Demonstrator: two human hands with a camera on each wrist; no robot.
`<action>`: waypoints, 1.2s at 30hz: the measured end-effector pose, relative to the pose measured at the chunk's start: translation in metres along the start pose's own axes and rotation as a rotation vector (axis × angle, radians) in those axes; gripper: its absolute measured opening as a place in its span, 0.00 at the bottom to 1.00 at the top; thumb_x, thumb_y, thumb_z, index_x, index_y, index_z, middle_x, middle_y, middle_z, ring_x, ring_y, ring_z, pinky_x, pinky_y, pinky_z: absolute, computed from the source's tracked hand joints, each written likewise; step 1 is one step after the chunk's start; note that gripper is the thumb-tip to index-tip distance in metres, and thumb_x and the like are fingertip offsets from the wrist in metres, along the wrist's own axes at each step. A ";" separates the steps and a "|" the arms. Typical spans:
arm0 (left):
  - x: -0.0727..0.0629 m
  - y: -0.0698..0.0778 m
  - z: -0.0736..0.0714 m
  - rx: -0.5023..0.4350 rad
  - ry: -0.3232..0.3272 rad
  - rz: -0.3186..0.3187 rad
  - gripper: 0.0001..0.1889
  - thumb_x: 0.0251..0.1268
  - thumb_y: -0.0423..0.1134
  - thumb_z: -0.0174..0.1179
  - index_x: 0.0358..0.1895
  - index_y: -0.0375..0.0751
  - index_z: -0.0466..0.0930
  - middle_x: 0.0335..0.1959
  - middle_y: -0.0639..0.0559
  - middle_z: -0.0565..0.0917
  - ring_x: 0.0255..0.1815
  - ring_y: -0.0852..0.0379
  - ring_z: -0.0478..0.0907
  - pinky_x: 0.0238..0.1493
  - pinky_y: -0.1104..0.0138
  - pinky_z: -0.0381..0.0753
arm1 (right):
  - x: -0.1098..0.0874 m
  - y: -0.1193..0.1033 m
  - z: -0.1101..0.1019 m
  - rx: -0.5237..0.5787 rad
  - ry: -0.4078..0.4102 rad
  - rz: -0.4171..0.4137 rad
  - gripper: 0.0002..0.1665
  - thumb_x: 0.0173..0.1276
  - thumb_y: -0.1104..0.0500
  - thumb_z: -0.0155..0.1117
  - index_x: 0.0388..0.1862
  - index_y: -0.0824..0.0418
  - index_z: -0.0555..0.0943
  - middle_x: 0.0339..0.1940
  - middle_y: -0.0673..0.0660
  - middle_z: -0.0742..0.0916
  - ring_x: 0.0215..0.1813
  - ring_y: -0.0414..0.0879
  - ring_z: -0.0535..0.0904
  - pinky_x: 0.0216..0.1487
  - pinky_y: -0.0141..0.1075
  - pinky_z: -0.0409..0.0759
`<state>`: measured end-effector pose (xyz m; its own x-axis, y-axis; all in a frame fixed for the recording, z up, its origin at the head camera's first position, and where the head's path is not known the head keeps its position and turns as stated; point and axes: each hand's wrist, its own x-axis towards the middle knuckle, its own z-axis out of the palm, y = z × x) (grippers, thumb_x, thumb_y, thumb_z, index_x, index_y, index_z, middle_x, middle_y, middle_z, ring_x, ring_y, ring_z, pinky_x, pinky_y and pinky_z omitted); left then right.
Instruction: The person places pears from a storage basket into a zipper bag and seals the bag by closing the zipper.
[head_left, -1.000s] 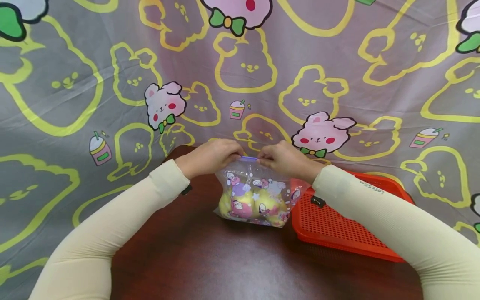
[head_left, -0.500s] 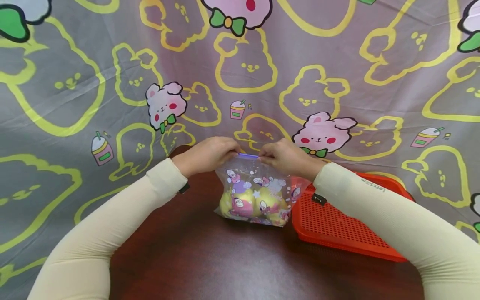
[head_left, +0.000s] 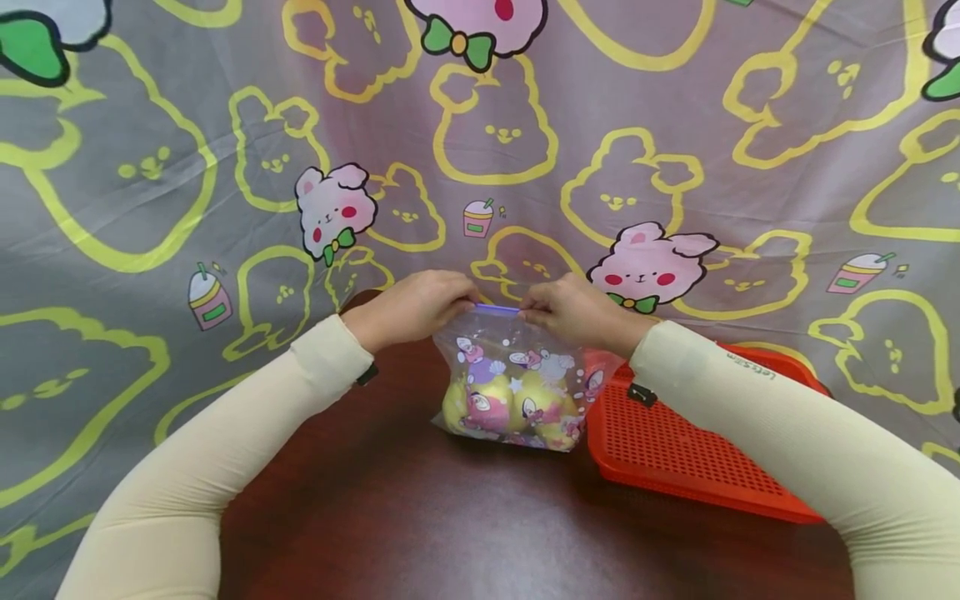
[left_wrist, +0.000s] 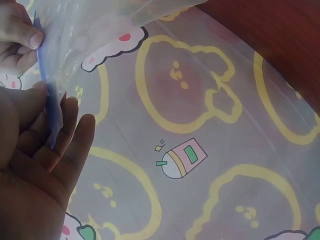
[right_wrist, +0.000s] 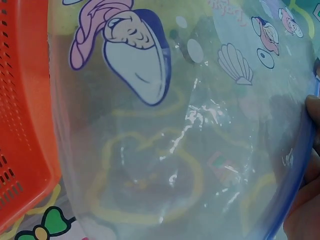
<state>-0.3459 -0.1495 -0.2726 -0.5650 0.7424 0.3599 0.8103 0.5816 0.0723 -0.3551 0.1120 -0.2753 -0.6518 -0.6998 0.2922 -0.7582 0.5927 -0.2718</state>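
Observation:
A clear zip bag [head_left: 517,375] printed with shells and sea figures stands on the table, several yellow round fruits [head_left: 491,396] showing through its lower half. Along its top edge runs a blue-purple zip strip [head_left: 497,310]. My left hand [head_left: 420,307] pinches the strip near its left end; in the left wrist view the thumb lies on one side of the strip and the fingers on the other. Close by, my right hand [head_left: 577,312] pinches the strip further right. In the right wrist view the bag's upper film [right_wrist: 150,150] fills most of the picture.
A red perforated plastic basket [head_left: 690,442] sits on the table right of the bag, partly under the right forearm. Behind the dark brown tabletop [head_left: 450,517] hangs a grey cloth [head_left: 510,100] with yellow bear outlines and rabbits.
Both hands keep their grip on the bag's top edge. My left hand has shifted slightly left and up along the strip, so a longer stretch of it shows between the hands.

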 end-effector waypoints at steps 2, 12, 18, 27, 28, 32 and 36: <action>0.000 0.000 -0.001 0.002 -0.001 -0.001 0.05 0.70 0.36 0.60 0.44 0.41 0.82 0.38 0.54 0.82 0.38 0.58 0.77 0.45 0.63 0.78 | 0.000 0.000 0.000 0.001 -0.002 0.005 0.06 0.69 0.57 0.66 0.36 0.57 0.88 0.30 0.45 0.88 0.28 0.35 0.81 0.32 0.34 0.79; 0.000 0.000 0.000 0.027 0.009 -0.003 0.05 0.70 0.36 0.60 0.44 0.41 0.82 0.37 0.54 0.81 0.37 0.59 0.77 0.43 0.64 0.78 | 0.001 0.001 0.001 0.019 0.013 -0.010 0.06 0.69 0.57 0.66 0.36 0.58 0.87 0.31 0.47 0.88 0.27 0.35 0.81 0.31 0.35 0.79; 0.000 -0.001 0.001 0.022 0.015 -0.006 0.05 0.69 0.36 0.61 0.44 0.41 0.82 0.37 0.55 0.81 0.36 0.59 0.77 0.43 0.64 0.78 | 0.001 0.003 0.005 0.022 0.037 -0.005 0.06 0.68 0.57 0.67 0.35 0.59 0.87 0.31 0.50 0.89 0.29 0.36 0.83 0.32 0.34 0.81; 0.002 -0.003 0.000 0.002 0.054 0.019 0.05 0.68 0.35 0.62 0.43 0.40 0.81 0.36 0.54 0.81 0.36 0.59 0.77 0.43 0.65 0.78 | 0.011 -0.004 0.006 -0.025 0.026 -0.021 0.11 0.68 0.53 0.67 0.39 0.59 0.86 0.29 0.47 0.87 0.25 0.37 0.79 0.30 0.35 0.77; 0.003 -0.004 0.000 0.002 0.059 0.021 0.04 0.68 0.35 0.62 0.42 0.40 0.81 0.36 0.53 0.81 0.36 0.58 0.77 0.43 0.65 0.78 | 0.012 -0.006 0.005 -0.029 0.027 -0.024 0.10 0.68 0.53 0.66 0.38 0.59 0.86 0.27 0.46 0.87 0.24 0.37 0.77 0.29 0.35 0.76; 0.004 -0.004 0.000 -0.003 0.075 0.028 0.04 0.68 0.34 0.61 0.42 0.38 0.82 0.36 0.52 0.81 0.36 0.57 0.78 0.42 0.64 0.78 | 0.018 -0.008 0.005 -0.026 0.033 -0.033 0.08 0.68 0.54 0.66 0.36 0.57 0.86 0.25 0.44 0.85 0.22 0.37 0.76 0.28 0.34 0.76; 0.004 -0.004 0.000 -0.004 0.078 0.034 0.04 0.68 0.34 0.62 0.42 0.38 0.82 0.35 0.51 0.81 0.36 0.57 0.78 0.41 0.64 0.78 | 0.023 -0.009 0.004 -0.020 0.039 -0.040 0.08 0.69 0.54 0.66 0.36 0.57 0.86 0.25 0.43 0.85 0.25 0.36 0.77 0.32 0.34 0.77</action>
<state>-0.3520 -0.1487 -0.2717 -0.5230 0.7336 0.4340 0.8297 0.5547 0.0623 -0.3636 0.0889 -0.2700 -0.6210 -0.7074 0.3377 -0.7835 0.5728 -0.2409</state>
